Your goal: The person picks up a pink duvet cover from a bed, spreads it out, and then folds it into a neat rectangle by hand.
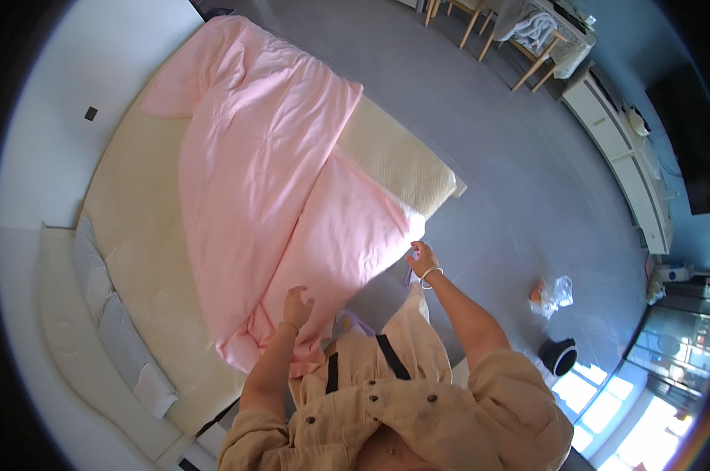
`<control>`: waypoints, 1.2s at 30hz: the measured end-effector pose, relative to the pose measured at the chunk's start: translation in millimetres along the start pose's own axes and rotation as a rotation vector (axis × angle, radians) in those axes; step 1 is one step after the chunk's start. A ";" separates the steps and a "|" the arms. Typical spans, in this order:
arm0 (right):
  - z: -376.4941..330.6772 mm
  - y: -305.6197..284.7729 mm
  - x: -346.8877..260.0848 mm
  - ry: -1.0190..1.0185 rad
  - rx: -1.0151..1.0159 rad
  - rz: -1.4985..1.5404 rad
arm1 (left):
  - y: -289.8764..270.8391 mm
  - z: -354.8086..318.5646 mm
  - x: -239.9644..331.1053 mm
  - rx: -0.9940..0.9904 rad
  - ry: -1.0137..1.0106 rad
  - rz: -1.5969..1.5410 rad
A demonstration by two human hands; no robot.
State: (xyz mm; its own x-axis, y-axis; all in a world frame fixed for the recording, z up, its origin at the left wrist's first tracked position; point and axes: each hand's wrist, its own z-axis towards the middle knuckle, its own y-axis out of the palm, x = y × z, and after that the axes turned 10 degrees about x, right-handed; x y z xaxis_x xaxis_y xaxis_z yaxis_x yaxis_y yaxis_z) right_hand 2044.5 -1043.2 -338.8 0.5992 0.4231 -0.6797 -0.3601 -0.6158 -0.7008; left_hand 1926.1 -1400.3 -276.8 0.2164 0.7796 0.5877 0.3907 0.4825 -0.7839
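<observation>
A pink quilt lies in loose folds across the bed, with one part folded over another. Above its near part is my left hand, fingers apart and nothing visible in them; whether it touches the cloth I cannot tell. Just below the quilt's right corner hangs my right hand, wearing a white bracelet, its fingers slightly curved and parted, with no cloth seen between them. The cream mattress shows bare on the left, and another strip of it shows beyond the quilt at the right.
Grey pillows lean against the white headboard. On the grey floor to the right are a clear plastic bag and a black round bin. A white cabinet lines the right wall, with chairs and a table at the far right.
</observation>
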 end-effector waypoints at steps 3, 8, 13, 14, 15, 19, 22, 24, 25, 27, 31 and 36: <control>75.7 12.0 12.5 -0.057 0.057 0.011 | 24.6 57.8 45.8 0.058 -0.020 0.102; 158.2 39.1 16.7 -0.199 -0.050 0.064 | 60.6 156.7 74.0 0.267 -0.022 0.299; 161.9 64.3 9.5 -0.232 -0.206 -0.147 | 73.8 242.3 97.8 0.384 -0.115 0.282; 167.9 64.0 16.0 -0.167 -0.217 -0.058 | 77.0 255.4 96.0 0.409 -0.124 0.315; 174.2 61.7 24.3 -0.097 -0.226 0.030 | 79.7 267.2 92.3 0.431 -0.130 0.350; 218.7 7.9 51.1 -0.071 -0.004 0.334 | 90.7 297.5 64.4 0.505 -0.200 0.348; 284.1 -57.9 55.6 -0.037 -0.004 0.361 | 95.3 307.5 62.3 0.513 -0.090 0.454; 318.8 -85.8 43.6 -0.015 0.100 0.203 | 103.3 316.1 50.5 0.496 -0.086 0.411; 335.8 -86.8 50.1 -0.009 0.167 0.111 | 103.3 323.2 43.8 0.491 -0.074 0.390; 356.8 -74.9 63.3 0.044 0.200 -0.067 | 92.9 329.2 16.2 0.523 -0.341 -0.005; 351.5 -47.5 71.5 -0.085 0.452 -0.449 | 21.5 316.2 36.0 0.367 -0.404 -0.653; 329.0 -17.3 -20.6 -0.271 0.143 0.184 | -102.8 283.1 92.0 0.555 -0.492 -0.900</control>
State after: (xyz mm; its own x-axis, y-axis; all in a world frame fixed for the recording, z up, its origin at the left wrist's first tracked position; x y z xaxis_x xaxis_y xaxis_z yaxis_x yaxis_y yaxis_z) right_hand 1803.1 -822.6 -384.0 0.3107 0.4862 -0.8167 -0.5523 -0.6069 -0.5714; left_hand 1652.6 -1265.1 -198.9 -0.3579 0.0786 0.9304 -0.2446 0.9537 -0.1747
